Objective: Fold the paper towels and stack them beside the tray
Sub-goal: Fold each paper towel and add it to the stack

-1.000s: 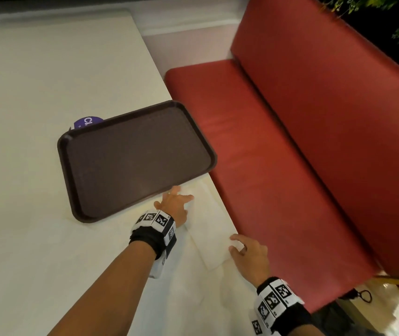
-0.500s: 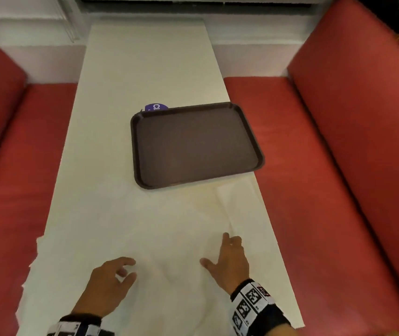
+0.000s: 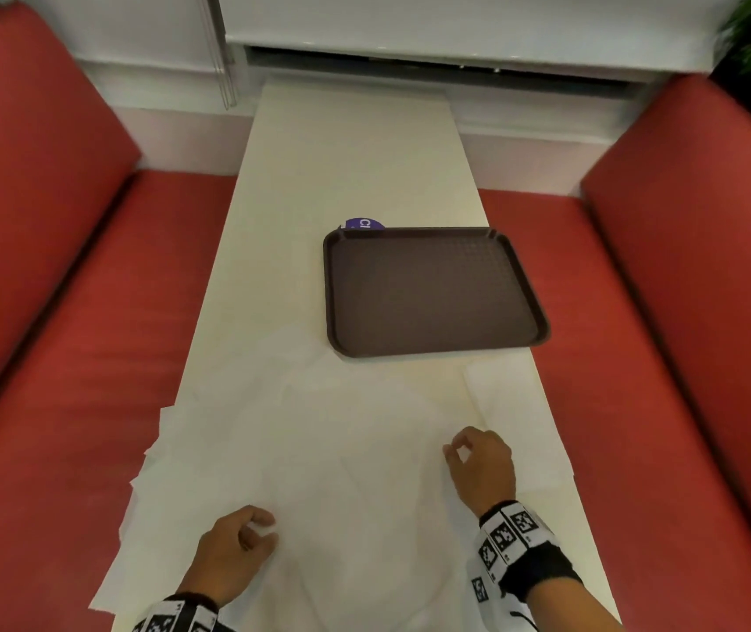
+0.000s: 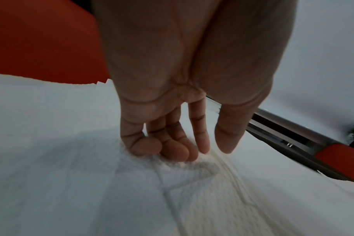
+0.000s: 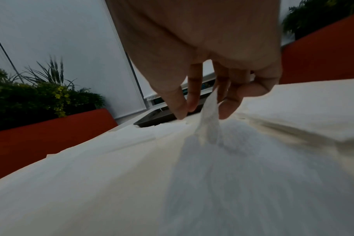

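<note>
While the right hand [image 5: 210, 67] pinches a raised peak of the top paper towel [image 5: 209, 121] between thumb and fingers, lifting it clear of the sheets beneath, the left hand [image 4: 172, 95] rests with curled fingertips [image 4: 145, 146] pressed on the sheet near the table's front edge; whether it has actually caught any paper cannot be told (the thumb stands apart from the fingers). Judged step: picking up one towel from the loose, overlapping spread of paper towels [image 3: 246, 453] to begin a fold. The next move would call for separating a single ply, both hands taking matching corners, since thin sheets may drag their neighbours along. One folded paper towel [image 3: 508, 394] already lies on the white table [image 3: 355, 166] just beside the near right corner of the brown tray [image 3: 433, 289]. That tray holds nothing visible; a purple disc [image 3: 364, 222] shows partly behind its far left corner.
</note>
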A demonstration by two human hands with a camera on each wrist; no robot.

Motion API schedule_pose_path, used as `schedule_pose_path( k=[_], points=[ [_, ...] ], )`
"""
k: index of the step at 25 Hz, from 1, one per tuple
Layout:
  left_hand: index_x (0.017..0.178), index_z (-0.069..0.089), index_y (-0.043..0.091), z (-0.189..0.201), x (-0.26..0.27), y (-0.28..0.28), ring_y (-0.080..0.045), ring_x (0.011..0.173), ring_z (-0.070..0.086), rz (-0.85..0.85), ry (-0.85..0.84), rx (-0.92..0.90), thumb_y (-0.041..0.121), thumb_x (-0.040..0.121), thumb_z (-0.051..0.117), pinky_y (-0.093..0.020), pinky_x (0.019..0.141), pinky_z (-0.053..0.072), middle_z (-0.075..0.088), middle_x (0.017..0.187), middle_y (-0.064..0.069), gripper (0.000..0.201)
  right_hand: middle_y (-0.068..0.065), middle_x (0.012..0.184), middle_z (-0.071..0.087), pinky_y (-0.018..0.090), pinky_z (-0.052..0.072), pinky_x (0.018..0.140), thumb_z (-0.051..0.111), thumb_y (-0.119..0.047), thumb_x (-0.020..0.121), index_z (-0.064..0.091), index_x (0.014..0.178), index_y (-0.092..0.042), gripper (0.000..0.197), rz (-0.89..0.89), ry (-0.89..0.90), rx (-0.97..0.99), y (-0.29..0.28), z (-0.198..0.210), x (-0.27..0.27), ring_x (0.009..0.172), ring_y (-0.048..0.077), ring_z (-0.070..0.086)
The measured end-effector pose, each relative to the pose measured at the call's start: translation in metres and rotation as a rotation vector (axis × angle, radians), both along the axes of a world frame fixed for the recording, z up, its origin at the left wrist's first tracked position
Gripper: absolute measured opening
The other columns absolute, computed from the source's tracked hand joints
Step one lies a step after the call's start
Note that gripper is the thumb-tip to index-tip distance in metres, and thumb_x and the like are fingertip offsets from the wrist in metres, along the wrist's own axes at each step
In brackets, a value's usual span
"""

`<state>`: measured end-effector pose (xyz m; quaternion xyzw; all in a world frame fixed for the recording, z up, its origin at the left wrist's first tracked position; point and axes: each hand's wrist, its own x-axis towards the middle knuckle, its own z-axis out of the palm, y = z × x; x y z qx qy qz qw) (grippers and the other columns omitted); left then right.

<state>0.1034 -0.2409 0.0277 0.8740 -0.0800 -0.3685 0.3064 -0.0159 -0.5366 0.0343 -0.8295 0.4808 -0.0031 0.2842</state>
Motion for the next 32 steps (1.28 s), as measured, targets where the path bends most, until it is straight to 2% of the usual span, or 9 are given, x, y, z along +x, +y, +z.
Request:
schedule_pose_path(
  k=[3, 8, 11, 16, 19, 22, 25, 28, 32],
  points=[
    [0.083, 0.064, 0.023, -0.001, 0.002, 0.001, -0.014, 0.063, 0.052, 0.005, 0.017, -0.005, 0.016, 0.079, 0.070, -0.014, 0.060, 0.038, 0.052, 0.066, 0.000, 0.010, -0.003, 0.104, 0.066, 0.034, 0.037, 0.091, 0.059, -0.031, 0.090, 0.060, 0.098, -0.024, 0.010, 0.069, 0.214, 0.000, -0.007, 0.005, 0.006, 0.102, 0.019, 0.058],
    [0.085, 0.065, 0.022, -0.001, 0.004, 0.001, -0.013, 0.061, 0.052, -0.003, -0.003, -0.019, 0.019, 0.078, 0.071, -0.015, 0.059, 0.038, 0.054, 0.064, 0.000, 0.009, -0.001, 0.113, 0.064, 0.037, 0.026, 0.090, 0.055, -0.031, 0.093, 0.056, 0.121, -0.028, 0.028, 0.142, 0.119, -0.170, -0.008, 0.036, 0.015, 0.114, 0.020, 0.046],
    [0.086, 0.063, 0.020, 0.002, 0.004, -0.001, -0.012, 0.061, 0.052, -0.031, -0.001, 0.008, 0.021, 0.079, 0.070, -0.014, 0.058, 0.038, 0.054, 0.064, 0.002, 0.010, -0.003, 0.103, 0.068, 0.027, 0.031, 0.085, 0.058, -0.027, 0.092, 0.068, 0.105, -0.022, 0.017, 0.186, -0.200, -0.188, -0.013, 0.089, 0.022, 0.103, 0.016, 0.056],
    [0.084, 0.064, 0.019, 0.035, 0.015, -0.019, -0.010, 0.071, 0.058, -0.151, 0.040, 0.072, 0.031, 0.078, 0.071, -0.013, 0.059, 0.039, 0.060, 0.077, 0.002, 0.015, -0.008, 0.075, 0.066, 0.018, 0.046, 0.061, 0.060, -0.007, 0.088, 0.062, 0.079, -0.014, 0.011, 0.235, -0.775, 0.123, -0.025, 0.181, 0.025, 0.067, 0.006, 0.059],
    [0.093, 0.065, 0.028, 0.071, 0.024, -0.053, -0.005, 0.074, 0.064, -0.176, 0.098, -0.255, 0.053, 0.060, 0.079, -0.012, 0.068, 0.047, 0.069, 0.085, -0.001, 0.044, 0.005, 0.076, 0.058, 0.026, 0.043, 0.054, 0.055, -0.009, 0.089, 0.058, 0.081, -0.011, 0.010, 0.145, -0.977, 0.376, -0.030, 0.208, 0.027, 0.066, 0.014, 0.053],
    [0.120, 0.055, 0.032, 0.104, 0.018, -0.103, -0.009, 0.105, 0.064, -0.100, 0.392, -0.752, 0.071, 0.038, 0.078, -0.029, 0.091, 0.052, 0.066, 0.115, -0.003, 0.094, 0.009, 0.086, 0.059, 0.033, 0.044, 0.057, 0.046, -0.009, 0.095, 0.058, 0.086, -0.012, 0.015, 0.009, -1.050, 0.615, -0.030, 0.214, 0.024, 0.074, 0.019, 0.056],
    [0.124, 0.055, 0.021, 0.126, 0.022, -0.144, -0.024, 0.104, 0.065, 0.078, 0.508, -1.033, 0.057, 0.048, 0.082, -0.040, 0.089, 0.051, 0.067, 0.115, -0.009, 0.088, 0.002, 0.081, 0.063, 0.027, 0.047, 0.056, 0.042, -0.009, 0.095, 0.058, 0.081, -0.014, 0.022, -0.060, -1.070, 0.742, -0.027, 0.208, 0.015, 0.073, 0.014, 0.060],
    [0.120, 0.057, 0.011, 0.139, 0.030, -0.163, -0.025, 0.093, 0.066, 0.201, 0.421, -1.075, 0.033, 0.064, 0.079, -0.038, 0.079, 0.051, 0.068, 0.108, -0.012, 0.064, 0.004, 0.083, 0.067, 0.024, 0.053, 0.056, 0.040, -0.009, 0.095, 0.059, 0.081, -0.012, 0.024, -0.114, -1.095, 0.856, -0.028, 0.197, 0.000, 0.073, 0.013, 0.064],
    [0.120, 0.058, 0.008, 0.143, 0.028, -0.177, -0.031, 0.105, 0.063, 0.224, 0.554, -1.136, 0.032, 0.055, 0.087, -0.039, 0.081, 0.055, 0.066, 0.116, -0.016, 0.075, 0.012, 0.101, 0.067, 0.029, 0.055, 0.066, 0.047, -0.012, 0.090, 0.063, 0.095, -0.009, 0.017, -0.156, -1.055, 0.898, -0.031, 0.179, -0.020, 0.083, 0.019, 0.066]
  ],
)
